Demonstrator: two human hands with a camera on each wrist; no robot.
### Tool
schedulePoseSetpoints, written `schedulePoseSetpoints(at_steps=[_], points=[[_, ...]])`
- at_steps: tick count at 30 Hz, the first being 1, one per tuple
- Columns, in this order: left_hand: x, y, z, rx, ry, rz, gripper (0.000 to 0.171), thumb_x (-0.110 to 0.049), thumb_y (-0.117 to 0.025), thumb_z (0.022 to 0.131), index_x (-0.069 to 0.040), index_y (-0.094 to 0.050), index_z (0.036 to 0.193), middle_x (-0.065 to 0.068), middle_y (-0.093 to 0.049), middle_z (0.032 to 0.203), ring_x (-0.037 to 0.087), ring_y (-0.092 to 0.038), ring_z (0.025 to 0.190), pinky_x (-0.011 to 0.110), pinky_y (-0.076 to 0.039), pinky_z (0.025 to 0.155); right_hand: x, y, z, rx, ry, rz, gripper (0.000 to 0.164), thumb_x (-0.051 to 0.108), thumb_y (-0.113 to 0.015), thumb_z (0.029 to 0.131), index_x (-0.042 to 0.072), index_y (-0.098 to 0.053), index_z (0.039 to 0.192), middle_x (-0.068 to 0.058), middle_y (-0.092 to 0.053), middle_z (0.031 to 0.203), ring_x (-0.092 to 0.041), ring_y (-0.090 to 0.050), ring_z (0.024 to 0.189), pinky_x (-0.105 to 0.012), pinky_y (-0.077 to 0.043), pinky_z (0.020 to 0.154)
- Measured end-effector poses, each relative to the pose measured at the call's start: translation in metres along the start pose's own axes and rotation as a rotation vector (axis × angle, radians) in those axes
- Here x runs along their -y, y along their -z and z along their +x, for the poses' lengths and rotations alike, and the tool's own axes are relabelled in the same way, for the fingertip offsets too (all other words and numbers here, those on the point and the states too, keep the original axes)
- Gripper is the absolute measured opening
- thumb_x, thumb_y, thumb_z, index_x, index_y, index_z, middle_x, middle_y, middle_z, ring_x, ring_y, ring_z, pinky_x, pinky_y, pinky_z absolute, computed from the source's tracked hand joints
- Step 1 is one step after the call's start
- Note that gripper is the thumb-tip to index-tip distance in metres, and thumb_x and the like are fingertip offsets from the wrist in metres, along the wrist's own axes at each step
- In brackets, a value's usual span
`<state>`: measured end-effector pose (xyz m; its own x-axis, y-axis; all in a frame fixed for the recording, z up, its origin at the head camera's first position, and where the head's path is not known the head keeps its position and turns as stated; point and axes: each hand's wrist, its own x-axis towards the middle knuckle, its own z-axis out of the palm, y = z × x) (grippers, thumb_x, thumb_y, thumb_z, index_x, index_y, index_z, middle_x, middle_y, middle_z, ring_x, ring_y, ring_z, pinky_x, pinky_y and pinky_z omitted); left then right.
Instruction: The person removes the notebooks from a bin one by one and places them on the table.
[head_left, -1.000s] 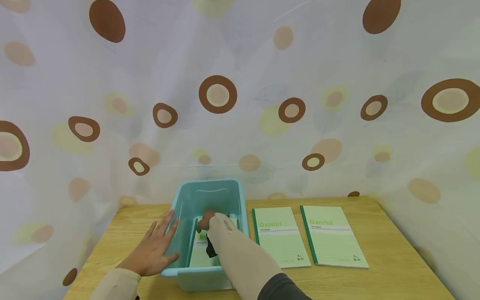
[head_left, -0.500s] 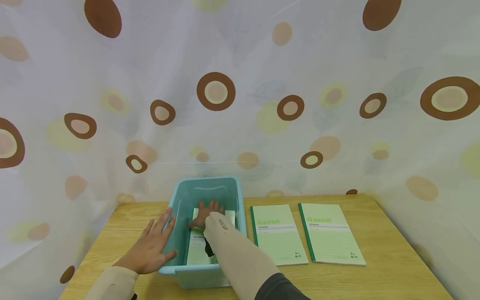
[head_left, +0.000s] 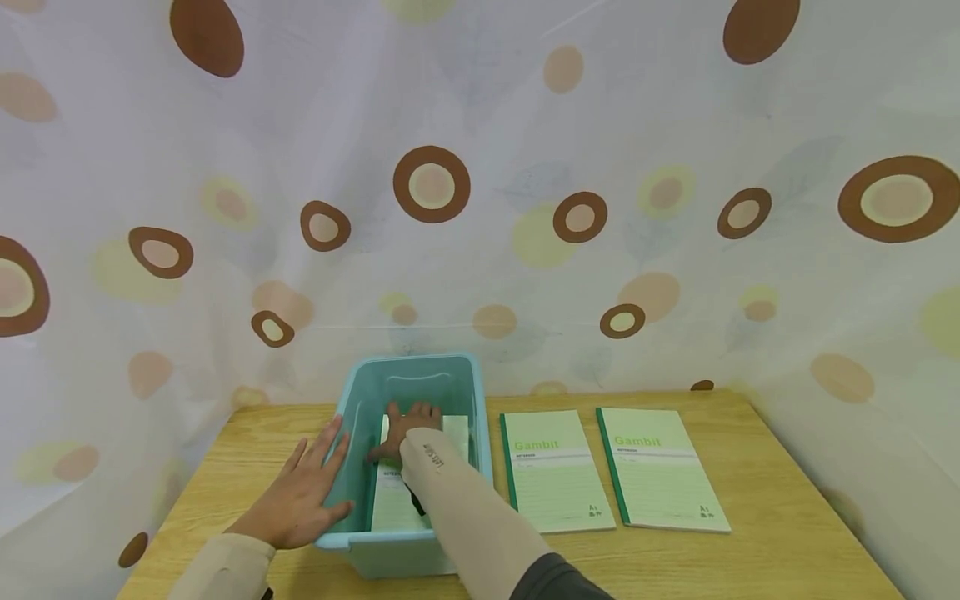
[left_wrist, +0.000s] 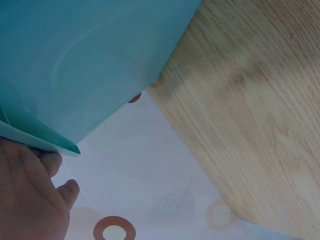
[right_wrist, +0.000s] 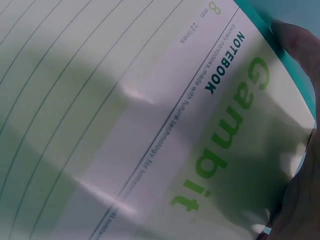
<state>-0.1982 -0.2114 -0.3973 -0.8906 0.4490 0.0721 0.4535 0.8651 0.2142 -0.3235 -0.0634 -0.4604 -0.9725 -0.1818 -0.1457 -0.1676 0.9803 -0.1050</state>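
Note:
A light blue plastic bin [head_left: 405, 550] holds a pale green notebook [head_left: 396, 507] lying cover up. My right hand [head_left: 405, 428] reaches down into the bin over the notebook's far end, its fingers spread. In the right wrist view, the notebook's "Gambit" cover [right_wrist: 150, 125] fills most of the picture; my right thumb [right_wrist: 295, 42] lies at the green spine and the other fingers are at the top edge, partly out of frame. My left hand [head_left: 296, 500] rests against the bin's left side with straight, spread fingers. The left wrist view has its fingertips right at the rim.
Two more green notebooks, one near the bin [head_left: 558, 471] and one farther right [head_left: 663, 471], lie side by side on the wooden table [head_left: 795, 508]. A patterned white curtain [head_left: 495, 267] hangs behind and along both sides.
My right hand has gone from curled fingers to spread ones over the notebook. The notebook in the bin has shifted slightly left. My left hand keeps its place on the bin.

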Motion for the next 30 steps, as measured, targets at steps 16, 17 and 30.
schedulePoseSetpoints(at_steps=[16,17,30], points=[[-0.0014,0.0024,-0.0017,0.022,-0.003,-0.001,0.082,-0.030,-0.067,0.086,0.011,-0.029,0.146,0.026,-0.013,0.157,0.042,-0.017,0.143,0.064,-0.015,0.110,0.0052,0.0029,-0.0038,-0.040,-0.010,-0.097,0.087,0.085,-0.052,0.071,0.034,-0.039,0.140,-0.011,-0.061,0.116,-0.024,-0.053,0.108,-0.039,-0.035,0.093],[-0.0013,0.0023,-0.0015,0.022,-0.003,0.002,0.082,-0.030,-0.067,0.086,0.011,-0.029,0.146,0.027,-0.013,0.156,0.042,-0.017,0.143,0.064,-0.015,0.110,0.0050,0.0028,-0.0038,-0.041,-0.010,-0.100,0.087,0.085,-0.051,0.071,0.034,-0.038,0.140,-0.010,-0.062,0.116,-0.024,-0.053,0.109,-0.038,-0.035,0.093],[-0.0009,0.0025,0.0007,0.024,-0.003,0.001,0.081,-0.030,-0.068,0.085,0.010,-0.030,0.145,0.026,-0.013,0.157,0.041,-0.016,0.143,0.065,-0.015,0.110,0.0082,0.0061,-0.0018,-0.051,-0.013,-0.123,0.087,0.085,-0.050,0.071,0.035,-0.039,0.141,-0.011,-0.061,0.124,-0.025,-0.053,0.115,-0.041,-0.034,0.098]])
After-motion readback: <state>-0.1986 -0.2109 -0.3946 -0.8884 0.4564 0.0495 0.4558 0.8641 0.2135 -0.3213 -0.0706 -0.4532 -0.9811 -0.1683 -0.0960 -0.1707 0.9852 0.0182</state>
